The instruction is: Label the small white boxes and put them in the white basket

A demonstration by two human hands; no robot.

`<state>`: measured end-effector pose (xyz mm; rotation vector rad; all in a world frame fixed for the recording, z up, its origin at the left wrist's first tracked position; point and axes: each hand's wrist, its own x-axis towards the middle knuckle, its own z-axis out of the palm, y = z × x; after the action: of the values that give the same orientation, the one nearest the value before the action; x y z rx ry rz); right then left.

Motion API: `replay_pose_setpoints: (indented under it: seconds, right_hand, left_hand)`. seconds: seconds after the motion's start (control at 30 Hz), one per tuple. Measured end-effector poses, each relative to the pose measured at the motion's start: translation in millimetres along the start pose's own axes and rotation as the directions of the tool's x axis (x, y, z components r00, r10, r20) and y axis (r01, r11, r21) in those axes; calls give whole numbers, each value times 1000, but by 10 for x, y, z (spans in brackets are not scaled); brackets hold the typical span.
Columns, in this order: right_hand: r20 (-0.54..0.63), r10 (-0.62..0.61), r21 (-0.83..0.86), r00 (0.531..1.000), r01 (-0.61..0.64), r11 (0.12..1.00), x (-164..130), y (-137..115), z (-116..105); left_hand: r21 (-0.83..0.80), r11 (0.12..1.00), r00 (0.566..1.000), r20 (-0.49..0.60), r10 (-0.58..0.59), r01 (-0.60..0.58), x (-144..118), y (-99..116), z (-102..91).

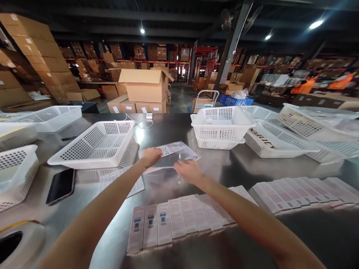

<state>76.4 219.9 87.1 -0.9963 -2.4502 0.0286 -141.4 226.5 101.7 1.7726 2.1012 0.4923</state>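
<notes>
Roll [33, 241] nearest, bottom L; boxes [150, 227] w/ QR labels; "eauty" legible in basket [254, 145], far R. L hand [151, 156] & R hand [188, 171] pinch clear bag [168, 161] over steel table [174, 127], print up, long axis approx L–R.

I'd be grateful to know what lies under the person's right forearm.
Part of a row of narrow, pale boxes, which shows on either side of the right forearm. The portions directly beneath are covered and cannot be seen.
</notes>
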Motion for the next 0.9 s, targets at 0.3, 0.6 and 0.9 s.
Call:
replay_pose_setpoints:
  seconds: [0.3,0.6,0.9]
  right_hand:
    - [-401,-104,-377,910,-60,924,-897,-651,-611]
    - [-388,53,469,920,147,871,-1552,-1210,-722]
    - [385,204,862,900,-430,269,-1967,-487,-589]
  left_hand:
    - [-782,605,975,-15,221,-149,-1251,182,65]
    - [-877,-262,902,429,-52,402,-2589,558,203]
    - [-955,-291,763,223,-607,48,-2561,721,450]
